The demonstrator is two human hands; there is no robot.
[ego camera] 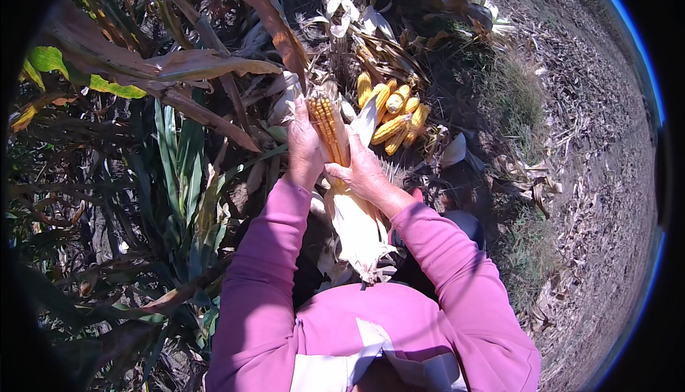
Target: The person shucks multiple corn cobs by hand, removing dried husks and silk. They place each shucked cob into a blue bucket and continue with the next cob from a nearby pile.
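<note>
Between my two hands is an ear of yellow corn point(327, 127), its kernels bare on the side facing up. My left hand point(304, 143) grips its left side near the upper end, against pale husk. Around its lower right side my right hand point(361, 167) is closed, with the thumb across the cob. Pale husk leaves point(356, 226) hang from the ear towards my body. Just beyond my right hand, a pile of several husked corn ears point(396, 111) lies on the ground.
Standing corn plants point(179, 162) fill the left side, and a long dry leaf point(214, 65) reaches in near my left hand. Empty husks point(342, 15) lie beyond the pile. Grass point(516, 98) and ground strewn with dry plant litter point(594, 178) stretch along the right.
</note>
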